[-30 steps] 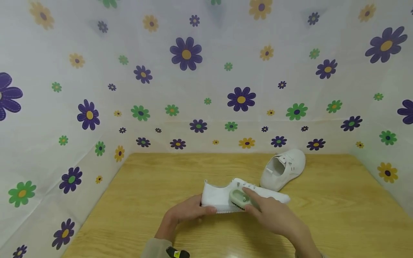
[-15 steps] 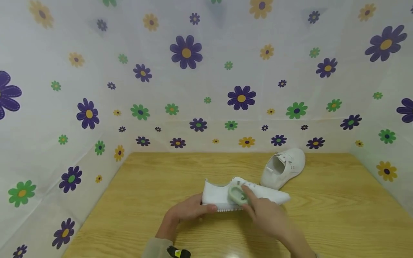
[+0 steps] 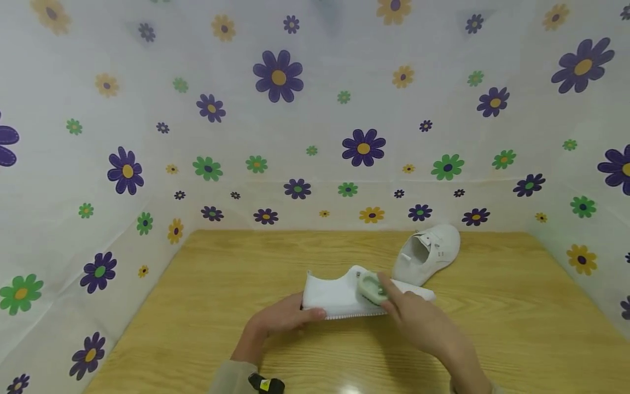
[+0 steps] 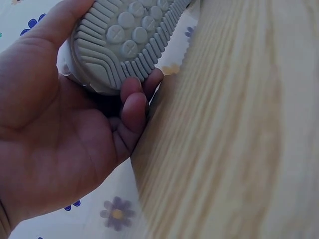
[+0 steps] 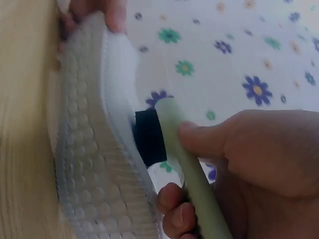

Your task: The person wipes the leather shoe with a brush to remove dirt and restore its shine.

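Observation:
A white lace-up shoe (image 3: 330,295) is tilted on its side, its studded sole (image 5: 89,149) facing the person. My left hand (image 3: 285,316) grips it by the heel; in the left wrist view the thumb and fingers (image 4: 133,107) wrap round the heel end of the sole. Against the shoe's upper, near the laces, lie the dark bristles (image 5: 149,137) of a pale green brush (image 3: 371,288). My right hand (image 3: 418,320) holds that brush by its handle, thumb on one side and fingers curled on the other.
A second white shoe (image 3: 430,254) stands behind, at the back right of the wooden table (image 3: 236,257), close to the held shoe's toe. White flower-patterned sheeting (image 3: 315,109) walls the table at the back and both sides.
My right hand has moved the brush along the shoe's side, now a little higher and toward the toe. The left hand keeps its grip on the heel. The head view has shifted slightly.

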{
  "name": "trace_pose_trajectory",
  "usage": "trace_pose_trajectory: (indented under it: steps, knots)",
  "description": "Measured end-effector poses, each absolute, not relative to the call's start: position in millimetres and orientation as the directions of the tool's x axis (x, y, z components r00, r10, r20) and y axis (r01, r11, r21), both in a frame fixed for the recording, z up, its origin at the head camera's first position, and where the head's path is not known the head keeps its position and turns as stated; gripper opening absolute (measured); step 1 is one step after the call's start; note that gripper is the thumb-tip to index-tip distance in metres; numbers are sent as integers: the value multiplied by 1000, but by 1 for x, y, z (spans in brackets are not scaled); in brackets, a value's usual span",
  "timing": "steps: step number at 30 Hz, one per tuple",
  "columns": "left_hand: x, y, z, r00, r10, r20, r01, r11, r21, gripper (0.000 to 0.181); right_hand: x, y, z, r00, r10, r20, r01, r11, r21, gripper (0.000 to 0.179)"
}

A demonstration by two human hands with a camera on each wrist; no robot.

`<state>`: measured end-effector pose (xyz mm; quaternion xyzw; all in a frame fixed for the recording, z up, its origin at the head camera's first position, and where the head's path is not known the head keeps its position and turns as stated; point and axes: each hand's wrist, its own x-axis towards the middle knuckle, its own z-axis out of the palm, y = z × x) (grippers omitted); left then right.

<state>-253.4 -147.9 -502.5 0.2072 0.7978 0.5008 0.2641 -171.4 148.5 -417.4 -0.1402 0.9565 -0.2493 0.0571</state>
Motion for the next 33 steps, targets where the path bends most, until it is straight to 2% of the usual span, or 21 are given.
trace_pose_trajectory:
  steps: [4,8,13,18,24,29,33]
  knots:
    - [-254,-149,-502,-780,586,-220,69,430,900,56,-171,146,-416,-935,-351,-52,-271,801,-533,52]
    - [-253,-146,-502,-786,584,-203,84,426,901,57,-172,182,-409,-925,-373,-67,-276,784,-556,53]
    - [-253,-146,-501,-786,585,-200,83,421,903,57,-173,217,-407,-942,-314,-121,-200,811,-550,56]
    - [-252,-151,-503,-779,596,-196,86,410,908,60,-175,206,-409,-959,-259,-112,-163,833,-529,56]
    - [-250,-152,-502,-803,573,-163,90,388,917,56,-182,177,-413,-960,-271,-75,-173,778,-604,59]
    - [-250,-148,-504,-809,567,-155,84,373,924,56,-175,200,-412,-963,-244,-116,-124,781,-612,58]
    - [-250,-149,-503,-809,566,-158,88,384,919,57,-172,212,-412,-971,-200,-131,-94,824,-559,57]
